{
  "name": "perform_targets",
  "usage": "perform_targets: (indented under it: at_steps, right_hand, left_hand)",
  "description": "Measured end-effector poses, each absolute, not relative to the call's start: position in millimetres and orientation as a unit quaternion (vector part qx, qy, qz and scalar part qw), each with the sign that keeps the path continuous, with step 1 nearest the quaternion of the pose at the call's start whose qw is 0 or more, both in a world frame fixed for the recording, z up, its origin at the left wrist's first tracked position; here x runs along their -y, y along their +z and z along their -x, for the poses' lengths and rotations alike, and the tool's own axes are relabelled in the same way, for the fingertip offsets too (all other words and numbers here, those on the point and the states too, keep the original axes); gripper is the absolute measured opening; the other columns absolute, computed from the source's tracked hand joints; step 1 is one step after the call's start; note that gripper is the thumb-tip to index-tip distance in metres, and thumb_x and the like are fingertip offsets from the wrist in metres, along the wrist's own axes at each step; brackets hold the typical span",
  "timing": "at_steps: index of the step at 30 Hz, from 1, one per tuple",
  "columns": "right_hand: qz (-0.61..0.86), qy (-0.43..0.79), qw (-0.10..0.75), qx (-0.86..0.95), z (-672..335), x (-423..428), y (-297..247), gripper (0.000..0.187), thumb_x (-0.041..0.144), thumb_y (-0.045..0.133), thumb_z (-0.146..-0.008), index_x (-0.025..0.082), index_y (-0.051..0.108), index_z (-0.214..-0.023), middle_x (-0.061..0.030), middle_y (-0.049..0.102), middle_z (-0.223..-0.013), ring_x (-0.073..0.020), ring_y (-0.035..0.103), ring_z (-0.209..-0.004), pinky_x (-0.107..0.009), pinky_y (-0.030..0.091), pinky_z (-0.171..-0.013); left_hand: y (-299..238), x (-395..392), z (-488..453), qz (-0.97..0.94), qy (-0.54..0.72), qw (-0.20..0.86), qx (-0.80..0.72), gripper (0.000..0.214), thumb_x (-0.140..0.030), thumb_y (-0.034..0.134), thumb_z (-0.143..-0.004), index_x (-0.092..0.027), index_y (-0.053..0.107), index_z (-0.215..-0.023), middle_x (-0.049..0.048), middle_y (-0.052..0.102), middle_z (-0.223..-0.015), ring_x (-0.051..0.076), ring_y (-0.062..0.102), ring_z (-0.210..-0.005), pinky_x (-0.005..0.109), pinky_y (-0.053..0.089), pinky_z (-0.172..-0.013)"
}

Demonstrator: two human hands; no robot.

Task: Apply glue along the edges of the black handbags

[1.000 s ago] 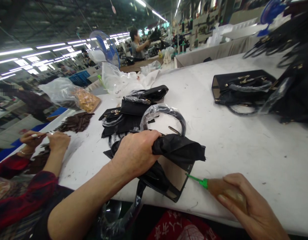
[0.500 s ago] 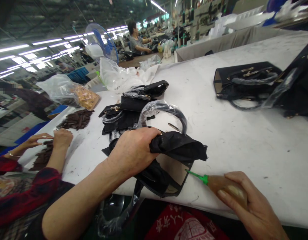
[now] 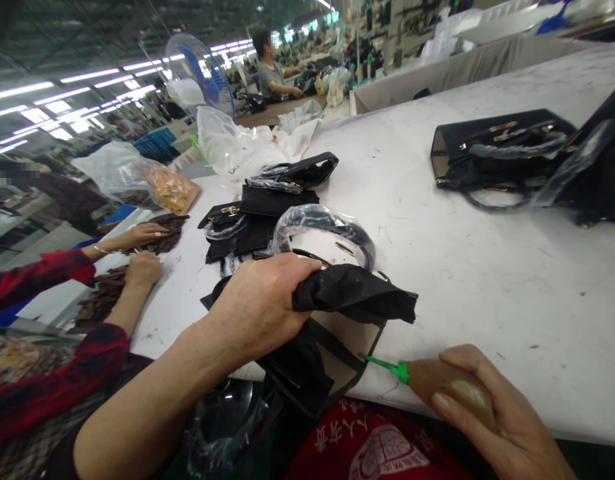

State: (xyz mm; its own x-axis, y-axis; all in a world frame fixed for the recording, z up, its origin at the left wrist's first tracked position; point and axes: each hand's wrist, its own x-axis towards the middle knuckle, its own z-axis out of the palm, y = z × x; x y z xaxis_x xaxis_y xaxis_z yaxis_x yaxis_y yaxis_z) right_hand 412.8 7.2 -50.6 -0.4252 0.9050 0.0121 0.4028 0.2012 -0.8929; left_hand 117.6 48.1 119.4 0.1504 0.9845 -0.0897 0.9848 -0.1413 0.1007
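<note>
My left hand (image 3: 260, 303) is closed around the folded black flap of a black handbag (image 3: 337, 320) lying at the near edge of the white table (image 3: 462, 267). The bag's plastic-wrapped handle (image 3: 327, 223) arches up behind my fingers. My right hand (image 3: 492, 410) grips a small squeeze bottle (image 3: 450, 387) of amber liquid. Its green nozzle (image 3: 382, 365) points left and touches the bag's lower right edge.
More black bag parts (image 3: 267, 200) are piled behind the bag. A finished black handbag (image 3: 502, 153) lies at the right rear. A co-worker in red plaid sleeves (image 3: 52, 360) handles dark brown strips (image 3: 162, 230) at left. Plastic bags (image 3: 132, 180) and a fan (image 3: 202, 73) stand beyond.
The bag has slid slightly toward the table's near edge under my left hand. The bottle's nozzle stays at its edge. The co-worker's far hand reached out to the brown strips.
</note>
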Motion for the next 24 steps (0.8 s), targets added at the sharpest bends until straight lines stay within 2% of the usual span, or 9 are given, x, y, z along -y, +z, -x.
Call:
perform_targets:
  at_steps: [6, 11, 15, 19, 24]
  right_hand:
    - [0.480, 0.341, 0.305, 0.748, -416.2, -10.7, -54.5, 0.022, 0.041, 0.057, -0.094, 0.028, 0.052, -0.112, -0.0027, 0.057, -0.107, -0.0187, 0.063, -0.091, -0.025, 0.055, -0.076]
    - [0.432, 0.379, 0.281, 0.768, -414.9, -7.6, -49.8, 0.018, 0.037, 0.054, -0.096, 0.029, 0.050, -0.112, -0.0003, 0.059, -0.101, -0.0157, 0.064, -0.086, -0.021, 0.056, -0.071]
    - [0.471, 0.358, 0.300, 0.748, -414.1, -4.1, -51.0, 0.020, 0.038, 0.055, -0.096, 0.028, 0.050, -0.112, -0.0012, 0.058, -0.104, -0.0164, 0.064, -0.089, -0.021, 0.055, -0.074]
    - [0.442, 0.403, 0.255, 0.760, -415.4, -0.3, -52.4, 0.023, 0.040, 0.055, -0.095, 0.029, 0.049, -0.115, -0.0015, 0.059, -0.107, -0.0169, 0.065, -0.091, -0.020, 0.056, -0.075]
    - [0.465, 0.380, 0.289, 0.746, -413.9, 2.1, -50.5, 0.023, 0.040, 0.056, -0.094, 0.029, 0.051, -0.113, -0.0013, 0.061, -0.104, -0.0164, 0.067, -0.088, -0.018, 0.057, -0.074]
  left_hand:
    - [119.5, -49.4, -118.0, -0.746, -0.018, 0.057, -0.664, 0.034, -0.017, 0.054, -0.077, -0.028, 0.071, -0.104, -0.0003, 0.073, -0.093, 0.019, 0.069, -0.085, 0.028, 0.052, -0.075]
    - [119.5, -48.6, -121.7, -0.737, -0.001, 0.056, -0.674, 0.034, -0.014, 0.055, -0.073, -0.028, 0.072, -0.099, -0.0017, 0.074, -0.091, 0.019, 0.069, -0.082, 0.026, 0.050, -0.070]
    - [118.5, -47.0, -121.1, -0.735, -0.003, 0.049, -0.676, 0.033, -0.015, 0.056, -0.073, -0.028, 0.072, -0.099, -0.0020, 0.074, -0.091, 0.019, 0.069, -0.082, 0.027, 0.050, -0.070]
    - [117.5, -45.9, -119.6, -0.733, -0.004, 0.050, -0.678, 0.030, -0.018, 0.057, -0.074, -0.028, 0.072, -0.098, -0.0021, 0.074, -0.091, 0.020, 0.070, -0.084, 0.028, 0.050, -0.071]
    - [117.1, -44.8, -121.2, -0.728, 0.002, 0.048, -0.684, 0.031, -0.018, 0.056, -0.074, -0.028, 0.071, -0.098, -0.0016, 0.075, -0.092, 0.021, 0.070, -0.086, 0.030, 0.051, -0.073]
